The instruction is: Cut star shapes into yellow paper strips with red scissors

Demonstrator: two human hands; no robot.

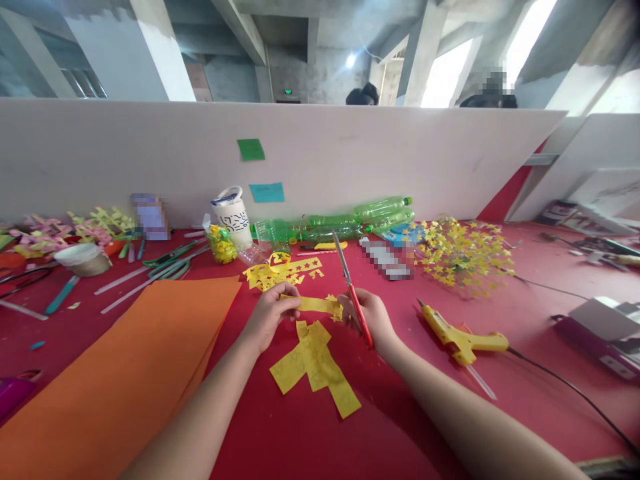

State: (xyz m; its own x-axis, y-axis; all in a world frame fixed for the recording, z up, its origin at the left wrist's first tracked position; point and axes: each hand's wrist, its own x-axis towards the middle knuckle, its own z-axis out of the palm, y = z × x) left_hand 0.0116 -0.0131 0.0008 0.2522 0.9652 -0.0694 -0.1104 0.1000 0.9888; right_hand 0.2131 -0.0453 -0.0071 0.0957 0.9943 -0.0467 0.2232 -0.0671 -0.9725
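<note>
My left hand (270,313) is closed in a pinch on one end of a yellow paper strip (317,304), held just above the red table (310,433). My right hand (374,320) grips red-handled scissors (350,287), whose blades point up and away, and it touches the strip's other end. Directly below both hands lie several yellow paper strips (315,365) with star outlines. Farther back rests a yellow sheet with star-shaped cut-outs (283,272).
A large orange sheet (120,373) covers the left. A yellow glue gun (463,339) with its cord lies at right. Behind are green plastic bottles (340,223), a pile of yellow stars (463,257), a white cup (234,217), tools and a white partition (150,153).
</note>
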